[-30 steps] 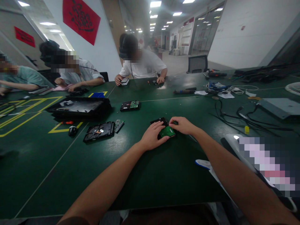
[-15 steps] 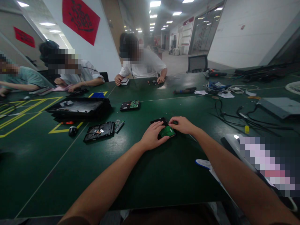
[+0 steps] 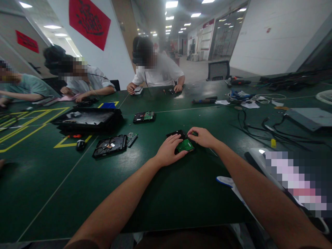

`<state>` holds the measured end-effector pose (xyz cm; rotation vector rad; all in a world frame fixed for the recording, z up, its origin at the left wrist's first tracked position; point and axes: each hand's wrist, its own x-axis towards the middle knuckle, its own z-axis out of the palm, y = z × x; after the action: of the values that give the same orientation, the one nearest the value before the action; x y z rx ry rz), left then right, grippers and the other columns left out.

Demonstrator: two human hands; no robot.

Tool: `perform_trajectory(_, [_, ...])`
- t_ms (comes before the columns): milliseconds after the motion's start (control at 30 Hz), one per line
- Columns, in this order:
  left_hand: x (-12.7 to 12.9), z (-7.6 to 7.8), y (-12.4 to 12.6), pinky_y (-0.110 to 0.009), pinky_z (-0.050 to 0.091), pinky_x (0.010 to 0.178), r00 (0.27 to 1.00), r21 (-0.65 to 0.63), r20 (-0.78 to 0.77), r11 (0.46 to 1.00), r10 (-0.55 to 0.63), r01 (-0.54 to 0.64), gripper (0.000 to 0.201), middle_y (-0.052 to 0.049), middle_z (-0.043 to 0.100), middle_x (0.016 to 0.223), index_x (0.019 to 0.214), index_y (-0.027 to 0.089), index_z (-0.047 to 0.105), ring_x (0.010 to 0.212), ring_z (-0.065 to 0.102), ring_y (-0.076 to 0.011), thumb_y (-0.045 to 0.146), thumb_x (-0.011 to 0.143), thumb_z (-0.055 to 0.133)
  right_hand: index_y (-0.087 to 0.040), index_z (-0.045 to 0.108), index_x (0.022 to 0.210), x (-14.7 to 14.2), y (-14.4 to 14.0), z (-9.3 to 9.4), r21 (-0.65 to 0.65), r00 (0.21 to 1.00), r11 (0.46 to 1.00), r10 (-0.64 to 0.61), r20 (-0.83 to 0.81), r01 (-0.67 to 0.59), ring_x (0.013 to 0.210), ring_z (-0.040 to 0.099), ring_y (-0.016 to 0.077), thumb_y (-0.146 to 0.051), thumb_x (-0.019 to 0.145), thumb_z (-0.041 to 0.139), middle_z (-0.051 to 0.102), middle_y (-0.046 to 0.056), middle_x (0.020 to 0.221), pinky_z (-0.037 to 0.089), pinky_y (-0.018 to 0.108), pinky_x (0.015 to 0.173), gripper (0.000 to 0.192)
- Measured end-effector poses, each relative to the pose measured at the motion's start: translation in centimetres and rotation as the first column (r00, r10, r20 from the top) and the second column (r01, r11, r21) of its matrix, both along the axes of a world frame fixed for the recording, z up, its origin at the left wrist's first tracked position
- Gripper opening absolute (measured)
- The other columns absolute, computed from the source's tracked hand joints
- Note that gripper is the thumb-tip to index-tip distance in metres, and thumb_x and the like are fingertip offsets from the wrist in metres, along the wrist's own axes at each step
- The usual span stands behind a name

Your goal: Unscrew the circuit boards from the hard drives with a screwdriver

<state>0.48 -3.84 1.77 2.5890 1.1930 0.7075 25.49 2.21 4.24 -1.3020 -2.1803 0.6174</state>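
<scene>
Beside the person's right forearm, a white item with a blue edge (image 3: 223, 180) lies partly hidden on the green table (image 3: 181, 193), apparently kept out of the way. Farther in, a black hard drive (image 3: 186, 146) lies flat between the two hands, its green board facing up. The left hand (image 3: 168, 151) rests over its left side, thumb spread from the fingers, probably to stop it sliding. The right hand (image 3: 201, 136) bends in at the right edge, thumb and forefinger drawn close; whether they pinch something cannot be told, but so fine a pose suggests a small part. Away to the left, another black drive (image 3: 110, 146) and a loose circuit board (image 3: 132, 139) lie just beside each other, seemingly set aside within reach. Beyond sit a black tray (image 3: 114, 121) and a third drive (image 3: 144, 117). Across the table, a co-worker's hand steadies a pale object (image 3: 138, 90).
</scene>
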Motion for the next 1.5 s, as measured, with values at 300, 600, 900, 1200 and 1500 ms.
perform_trajectory(300, [0.0, -0.6, 0.3, -0.054, 0.034, 0.130, 1.000, 0.018, 0.004, 1.000, 0.001, -0.001, 0.067, -0.016, 0.053, 0.160, 0.144, 0.017, 0.060, 0.155, 0.044, -0.0317, 0.064, 0.097, 0.062, -0.022, 0.060, 0.138, 1.0, 1.6, -0.3, 0.124, 0.876, 0.943, -0.231, -0.423, 0.308, 0.088, 0.076, 0.0209, -0.023, 0.092, 0.059, 0.074, 0.009, 0.122, 0.065, 0.040, 0.080, 0.046])
perform_trajectory(600, [0.0, -0.5, 0.2, -0.052, 0.033, 0.131, 1.000, 0.010, 0.001, 1.000, 0.007, -0.007, 0.069, -0.017, 0.053, 0.161, 0.144, 0.017, 0.060, 0.155, 0.043, -0.0309, 0.066, 0.096, 0.062, -0.025, 0.056, 0.137, -0.1, 0.2, 0.5, 0.473, 0.894, 0.820, -0.101, -0.437, 0.324, 0.112, 0.073, 0.0285, -0.039, 0.097, 0.068, 0.067, 0.014, 0.132, 0.065, 0.047, 0.093, 0.044])
perform_trajectory(900, [-0.2, -0.3, 0.5, -0.054, 0.033, 0.130, 1.000, -0.033, 0.000, 0.999, -0.010, 0.010, 0.071, -0.015, 0.050, 0.163, 0.146, 0.019, 0.059, 0.157, 0.040, -0.0309, 0.067, 0.094, 0.065, -0.022, 0.046, 0.150, 0.0, -0.5, 1.1, 0.483, 0.960, 0.830, -0.218, -0.178, 0.278, 0.112, 0.068, 0.0315, -0.029, 0.097, 0.056, 0.064, 0.017, 0.137, 0.057, 0.050, 0.099, 0.054])
perform_trajectory(1200, [-0.2, -0.3, 0.5, -0.053, 0.032, 0.131, 1.000, -0.036, -0.012, 0.999, -0.010, 0.009, 0.071, -0.015, 0.049, 0.164, 0.146, 0.019, 0.058, 0.158, 0.038, -0.0310, 0.066, 0.094, 0.068, -0.022, 0.042, 0.152, -0.3, -0.4, 1.1, 0.474, 0.953, 0.827, -0.273, -0.132, 0.302, 0.117, 0.067, 0.0354, -0.033, 0.098, 0.056, 0.062, 0.018, 0.140, 0.056, 0.054, 0.100, 0.057])
perform_trajectory(1500, [-0.2, -0.5, 0.5, -0.054, 0.033, 0.130, 1.000, -0.041, 0.021, 0.999, -0.006, 0.007, 0.072, -0.016, 0.050, 0.163, 0.146, 0.019, 0.058, 0.158, 0.039, -0.0309, 0.066, 0.093, 0.067, -0.021, 0.038, 0.154, -0.5, -0.9, 1.3, 0.395, 0.955, 0.870, -0.245, -0.169, 0.294, 0.097, 0.072, 0.0304, -0.027, 0.096, 0.055, 0.069, 0.016, 0.122, 0.057, 0.050, 0.094, 0.061])
